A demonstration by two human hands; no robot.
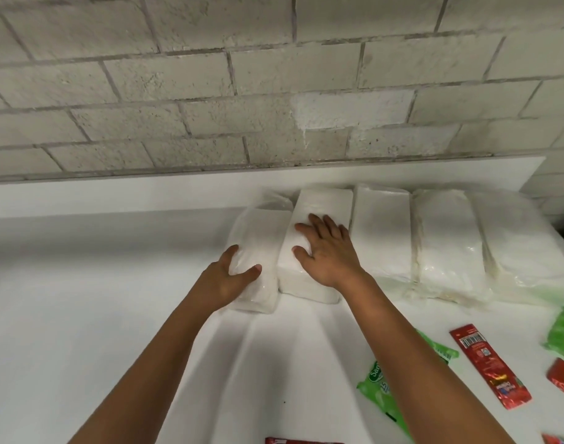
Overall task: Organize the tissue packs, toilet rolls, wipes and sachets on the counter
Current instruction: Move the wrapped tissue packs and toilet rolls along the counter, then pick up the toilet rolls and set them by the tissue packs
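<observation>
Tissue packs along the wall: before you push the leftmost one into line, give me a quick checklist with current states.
1. Left hand grips the leftmost tissue pack: ok.
2. Right hand rests flat on the second pack, steadying it: ok.
3. Leftmost pack square with the row: not ok, it sits tilted and further forward.
4. The three packs on the right lined up side by side: ok.
5. Counter left of the leftmost pack free of items: ok.
6. Red sachet and green wipes pack sorted: not ok, loose near the front.
</observation>
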